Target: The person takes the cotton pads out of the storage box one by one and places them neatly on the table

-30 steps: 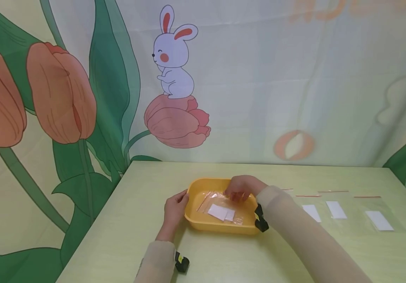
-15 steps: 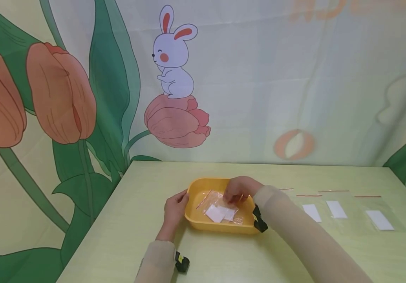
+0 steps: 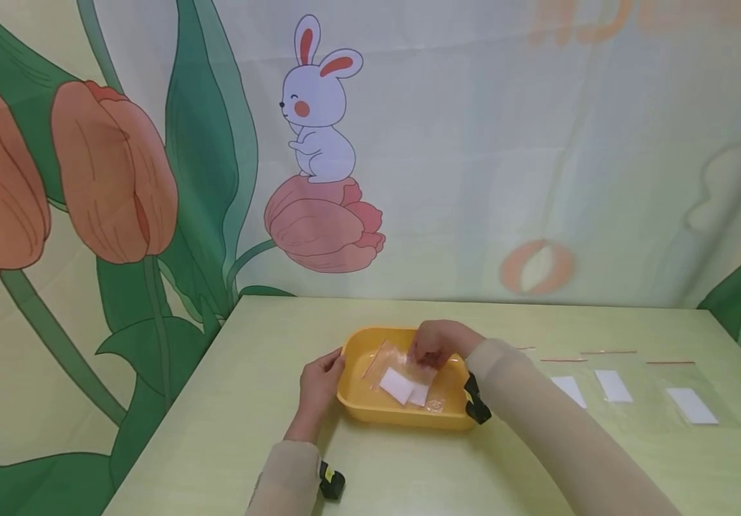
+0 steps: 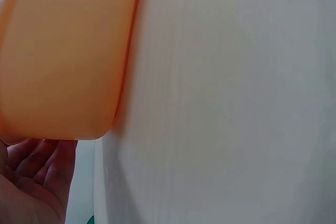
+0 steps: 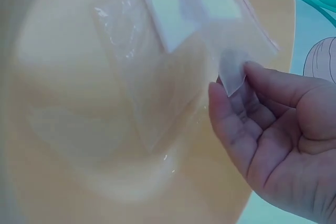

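On the table stands a yellow plastic tray (image 3: 403, 416) with small clear zip bags inside, each with a white card. My left hand (image 3: 317, 390) grips the tray's left rim, thumb on top; in the left wrist view its fingers (image 4: 59, 174) reach behind the tray's end. Inside the tray, my right hand (image 3: 438, 342) pinches one corner of a red-striped zip bag (image 5: 226, 38) between thumb and fingers, as the right wrist view shows. That bag tilts up from the corner. Another clear bag (image 5: 152, 93) lies under it on the tray floor.
Right of the tray, several clear zip bags with red strips and white cards lie in a row, the outermost bag (image 3: 691, 405) at the right. My right sleeve (image 3: 557, 423) hides part of the row. A printed curtain (image 3: 448, 179) hangs behind the table (image 3: 267, 337).
My right hand has taken a bag's corner and raised it, so the bag and its white card have shifted and turned in the tray. My left hand stays on the rim.
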Available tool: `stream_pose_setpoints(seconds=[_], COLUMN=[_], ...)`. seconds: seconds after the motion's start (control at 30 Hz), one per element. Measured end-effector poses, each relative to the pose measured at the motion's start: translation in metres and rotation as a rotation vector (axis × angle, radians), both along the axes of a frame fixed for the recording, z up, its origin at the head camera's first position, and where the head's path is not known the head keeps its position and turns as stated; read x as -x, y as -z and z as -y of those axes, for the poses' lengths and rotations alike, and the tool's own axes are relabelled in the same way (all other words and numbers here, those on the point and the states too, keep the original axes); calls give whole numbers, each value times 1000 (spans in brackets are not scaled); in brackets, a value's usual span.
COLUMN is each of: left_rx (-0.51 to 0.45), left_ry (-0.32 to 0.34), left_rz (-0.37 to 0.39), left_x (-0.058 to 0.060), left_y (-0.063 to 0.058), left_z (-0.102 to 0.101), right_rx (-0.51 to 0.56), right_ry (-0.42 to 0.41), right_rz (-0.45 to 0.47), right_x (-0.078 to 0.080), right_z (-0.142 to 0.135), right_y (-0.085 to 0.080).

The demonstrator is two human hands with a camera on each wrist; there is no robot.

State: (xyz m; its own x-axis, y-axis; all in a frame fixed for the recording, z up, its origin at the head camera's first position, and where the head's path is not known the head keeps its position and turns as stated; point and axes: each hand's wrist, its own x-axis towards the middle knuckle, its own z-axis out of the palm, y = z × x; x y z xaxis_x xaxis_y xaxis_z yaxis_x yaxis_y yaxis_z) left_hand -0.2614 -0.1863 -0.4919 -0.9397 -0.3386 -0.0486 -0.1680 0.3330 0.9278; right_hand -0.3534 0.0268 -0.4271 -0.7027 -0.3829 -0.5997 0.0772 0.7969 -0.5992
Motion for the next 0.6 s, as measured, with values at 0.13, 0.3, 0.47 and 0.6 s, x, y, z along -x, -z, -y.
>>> stream_pose_setpoints(seconds=[0.13, 0.3, 0.47, 0.6], left_rx=[-1, -4, 0, 1], left_ry=[-5, -1, 1, 4], left_rz=[-1, -7, -12, -9], left_x=[1, 0, -1, 0], left_y=[0, -1, -1, 0], left_z=[0, -1, -1, -1], right_rx=[46, 82, 115, 138], right_ry=[-28, -55, -52, -35], right_rz=[-46, -81, -83, -76], right_x=[1, 4, 5, 4], right_z=[-3, -3, -3, -3], right_y=[1, 1, -4, -9])
